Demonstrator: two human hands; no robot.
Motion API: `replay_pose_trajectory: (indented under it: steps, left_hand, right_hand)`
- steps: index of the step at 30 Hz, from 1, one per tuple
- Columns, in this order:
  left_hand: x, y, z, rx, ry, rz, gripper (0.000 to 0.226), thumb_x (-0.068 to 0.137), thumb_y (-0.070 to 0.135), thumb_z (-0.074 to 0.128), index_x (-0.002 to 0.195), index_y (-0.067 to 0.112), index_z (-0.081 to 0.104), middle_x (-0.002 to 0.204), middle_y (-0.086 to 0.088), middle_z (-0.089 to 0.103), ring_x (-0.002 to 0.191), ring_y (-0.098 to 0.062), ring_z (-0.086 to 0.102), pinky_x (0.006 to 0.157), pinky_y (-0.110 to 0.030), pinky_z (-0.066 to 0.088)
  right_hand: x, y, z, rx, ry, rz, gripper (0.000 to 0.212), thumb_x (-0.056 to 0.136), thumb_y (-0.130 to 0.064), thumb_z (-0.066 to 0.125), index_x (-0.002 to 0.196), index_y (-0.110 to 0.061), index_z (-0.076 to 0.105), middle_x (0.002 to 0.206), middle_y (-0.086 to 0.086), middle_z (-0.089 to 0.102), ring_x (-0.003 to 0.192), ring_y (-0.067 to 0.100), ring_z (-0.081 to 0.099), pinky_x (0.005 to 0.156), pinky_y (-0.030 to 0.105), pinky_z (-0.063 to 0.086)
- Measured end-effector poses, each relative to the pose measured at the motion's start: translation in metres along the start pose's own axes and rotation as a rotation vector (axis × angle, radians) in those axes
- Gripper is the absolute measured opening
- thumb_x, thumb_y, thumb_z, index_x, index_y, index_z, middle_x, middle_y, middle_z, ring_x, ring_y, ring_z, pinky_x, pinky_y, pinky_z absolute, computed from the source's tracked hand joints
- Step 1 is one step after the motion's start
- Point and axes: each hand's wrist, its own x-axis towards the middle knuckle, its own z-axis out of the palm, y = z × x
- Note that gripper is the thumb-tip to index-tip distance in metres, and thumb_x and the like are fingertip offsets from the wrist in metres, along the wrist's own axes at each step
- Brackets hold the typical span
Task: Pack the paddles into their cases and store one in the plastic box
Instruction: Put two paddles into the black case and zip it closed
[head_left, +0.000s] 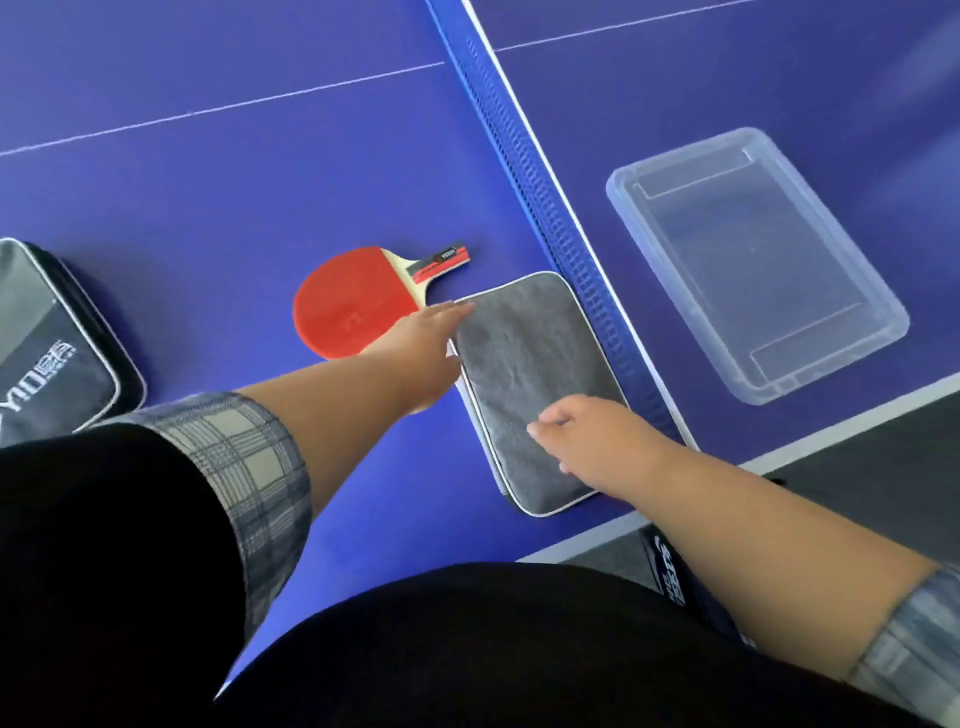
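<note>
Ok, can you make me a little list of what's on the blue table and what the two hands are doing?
table: blue table tennis table with a net across it
red paddle: lying flat, not in a case
grey case: flat beside the net, right of the paddle
second case: at the left edge, partly out of view
plastic box: clear, beyond the net, no case in it
left hand: fingers straight, touching the grey case's far corner
right hand: on the grey case, fingers curled, grip unclear

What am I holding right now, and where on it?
Nothing is clearly gripped. The left hand touches the grey case at its far left corner; the right hand rests curled on its near half; whether it pinches cannot be told.
</note>
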Motion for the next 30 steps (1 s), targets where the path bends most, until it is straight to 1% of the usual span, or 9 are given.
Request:
replay_pose_trajectory:
  steps: [4,8,14,17,20,23,25,27,30]
  left_hand:
    - [-0.052,-0.043,-0.009,-0.051,0.037,-0.091,0.072,0.091,0.022,0.056,0.154,0.034,0.023,0.162,0.005,0.02,0.146,-0.021,0.025,0.111,-0.039,0.035]
    - [-0.113,-0.105,-0.021,-0.128,0.122,-0.228,0.07,0.093,0.029,0.052,0.153,0.04,0.019,0.162,0.012,0.015,0.144,-0.02,0.026,0.088,-0.034,0.048]
    - [-0.204,-0.22,-0.052,-0.168,0.248,-0.402,0.067,0.095,0.031,0.052,0.154,0.033,0.022,0.162,0.007,0.018,0.144,-0.018,0.027,0.113,-0.035,0.031]
    - [-0.233,-0.274,-0.07,-0.218,0.34,-0.513,0.068,0.094,0.029,0.051,0.155,0.027,0.022,0.162,0.004,0.02,0.145,-0.02,0.026,0.115,-0.04,0.029]
    - [-0.245,-0.321,-0.085,-0.313,0.371,-0.686,0.066,0.093,0.025,0.051,0.153,0.023,0.023,0.158,-0.001,0.024,0.141,-0.029,0.032,0.11,-0.045,0.036]
    - [-0.245,-0.354,-0.093,-0.543,0.388,-0.856,0.037,0.087,0.019,0.053,0.121,0.018,0.04,0.13,-0.008,0.045,0.106,-0.037,0.056,0.083,-0.047,0.053]
    - [-0.241,-0.369,-0.092,-0.669,0.361,-0.912,0.033,0.088,0.023,0.056,0.115,0.012,0.04,0.12,-0.007,0.051,0.089,-0.033,0.057,0.061,-0.036,0.049]
    - [-0.238,-0.379,-0.088,-0.769,0.337,-0.915,0.034,0.089,0.028,0.056,0.116,0.012,0.042,0.117,-0.007,0.057,0.083,-0.029,0.057,0.053,-0.03,0.04]
    - [-0.231,-0.383,-0.082,-0.812,0.354,-0.829,0.029,0.086,0.022,0.054,0.115,0.02,0.047,0.113,-0.009,0.058,0.083,-0.029,0.061,0.053,-0.03,0.043]
  right_hand:
    - [0.018,-0.051,0.027,0.042,0.125,-0.225,0.044,0.095,-0.043,0.057,0.138,-0.03,0.053,0.137,-0.003,0.059,0.111,0.017,0.061,0.084,0.027,0.047]
    - [0.028,-0.116,0.077,-0.077,0.152,-0.427,0.058,0.095,-0.044,0.059,0.149,-0.034,0.04,0.151,-0.003,0.042,0.131,0.015,0.046,0.094,0.023,0.033]
    - [0.031,-0.238,0.164,-0.109,0.068,-0.563,0.057,0.095,-0.045,0.058,0.148,-0.031,0.043,0.151,-0.003,0.043,0.131,0.013,0.045,0.097,0.02,0.028]
    - [0.038,-0.291,0.201,-0.053,0.005,-0.529,0.059,0.095,-0.049,0.057,0.149,-0.034,0.041,0.153,-0.005,0.043,0.134,0.015,0.045,0.102,0.03,0.037]
    - [0.053,-0.336,0.231,0.095,-0.05,-0.402,0.064,0.094,-0.052,0.054,0.152,-0.034,0.036,0.157,-0.008,0.04,0.139,0.016,0.041,0.095,0.032,0.036]
    - [0.074,-0.365,0.253,0.122,-0.052,-0.275,0.072,0.093,-0.053,0.051,0.156,-0.029,0.026,0.161,-0.007,0.033,0.144,0.021,0.033,0.093,0.034,0.03]
    - [0.086,-0.375,0.264,0.124,-0.053,-0.201,0.077,0.094,-0.053,0.051,0.158,-0.027,0.019,0.162,-0.005,0.03,0.145,0.024,0.031,0.095,0.036,0.03]
    - [0.095,-0.381,0.271,0.098,-0.045,-0.145,0.081,0.093,-0.054,0.051,0.159,-0.027,0.015,0.154,-0.001,0.038,0.137,0.026,0.04,0.096,0.038,0.034]
    - [0.101,-0.389,0.28,0.085,-0.068,-0.125,0.08,0.092,-0.054,0.052,0.158,-0.027,0.017,0.148,0.0,0.043,0.13,0.027,0.048,0.101,0.04,0.038]
